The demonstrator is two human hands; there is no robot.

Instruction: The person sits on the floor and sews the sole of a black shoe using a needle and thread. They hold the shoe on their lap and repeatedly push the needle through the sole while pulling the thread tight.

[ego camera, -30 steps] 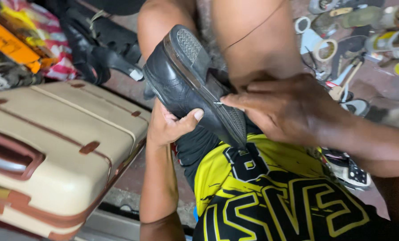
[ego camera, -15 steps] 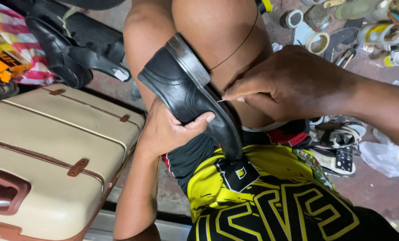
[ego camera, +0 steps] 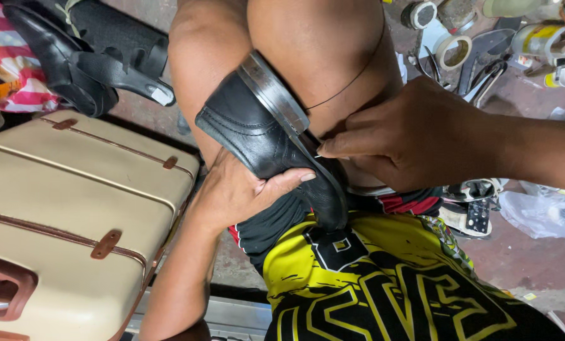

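Hands come first: our left hand [ego camera: 244, 189] cups the black shoe [ego camera: 267, 142] from below, thumb laid across the upper, fingers closed under it. Our right hand [ego camera: 415, 136] is pinched shut at the sole's edge, thumb and forefinger tight on what looks like a needle or thread end; it is too small for us to tell which. A thin thread [ego camera: 358, 76] runs from there up across the knee [ego camera: 320, 44].

Since a second ago the shoe has slid up between our knees, heel wedged against bare skin, and the right hand has shifted from the middle of the sole to its rim. We judge the stitching is advancing along the welt.

Room is tight. The shoe is pressed between both thighs, toe pointing down at the yellow-and-black shirt [ego camera: 383, 284]. To our left a cream suitcase [ego camera: 67, 208] sits close beside the forearm, with another black shoe [ego camera: 74, 57] beyond it. To our right, tape rolls [ego camera: 453, 50] and tools lie on the floor [ego camera: 535, 259], well apart from the hands.
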